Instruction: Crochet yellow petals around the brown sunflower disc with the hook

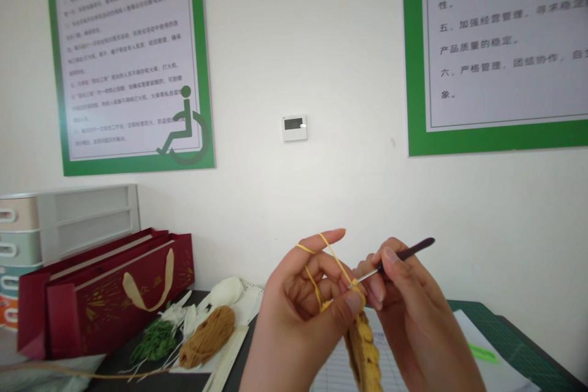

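Observation:
My left hand [312, 306] pinches the top edge of a yellow crochet piece [366, 349], which hangs down below the thumb. Yellow yarn [339, 260] loops around its raised index finger and runs taut to the work. In my right hand [404, 294] is a crochet hook [416, 249] with a dark handle, held like a pen. The hook's metal tip meets the yellow stitches right by my left thumb. Part of the crochet piece is hidden behind my fingers.
Dark red gift bags [114, 300] stand at the left before a drawer unit [92, 214]. Brown yarn [209, 337], green yarn [154, 341] and white yarn [226, 291] lie beside them. A green cutting mat [519, 349] and papers are at the right. Behind is a wall with framed posters.

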### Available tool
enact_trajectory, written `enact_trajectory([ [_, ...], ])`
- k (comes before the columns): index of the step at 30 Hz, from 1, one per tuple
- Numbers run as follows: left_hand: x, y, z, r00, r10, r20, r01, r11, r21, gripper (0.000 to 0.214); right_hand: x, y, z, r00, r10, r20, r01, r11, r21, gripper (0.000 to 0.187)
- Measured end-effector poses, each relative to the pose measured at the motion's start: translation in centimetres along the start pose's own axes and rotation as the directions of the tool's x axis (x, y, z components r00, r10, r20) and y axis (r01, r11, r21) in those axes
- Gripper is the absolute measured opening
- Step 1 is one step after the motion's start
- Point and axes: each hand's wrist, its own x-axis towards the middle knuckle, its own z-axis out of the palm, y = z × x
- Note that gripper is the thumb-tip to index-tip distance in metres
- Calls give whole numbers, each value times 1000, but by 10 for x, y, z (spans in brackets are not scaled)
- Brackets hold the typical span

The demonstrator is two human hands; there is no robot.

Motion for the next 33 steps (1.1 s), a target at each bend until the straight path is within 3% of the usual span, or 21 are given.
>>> enact_trajectory([
  [4, 3, 3, -6, 994, -77, 75, 83, 993, -84, 55, -1, -1, -3, 999, -31, 45, 33, 998, -58, 24],
  [11, 6, 8, -12, 952, -211, 221, 246, 958, -147, 59, -2, -2, -9, 982, -55, 181, 55, 998, 6, 20],
  [19, 9, -4, -18, 906, -177, 384, 285, 927, -244, 58, -1, -3, -6, 977, -55, 204, 52, 998, 20, 23],
  [29, 8, -5, -18, 883, -228, 410, 340, 914, -223, 62, -4, -9, -3, 982, -15, 189, 17, 1000, -11, 25],
  [33, 7, -5, -17, 896, -207, 392, 313, 921, -230, 58, -3, -10, -1, 984, -20, 176, 25, 999, -29, 27],
])
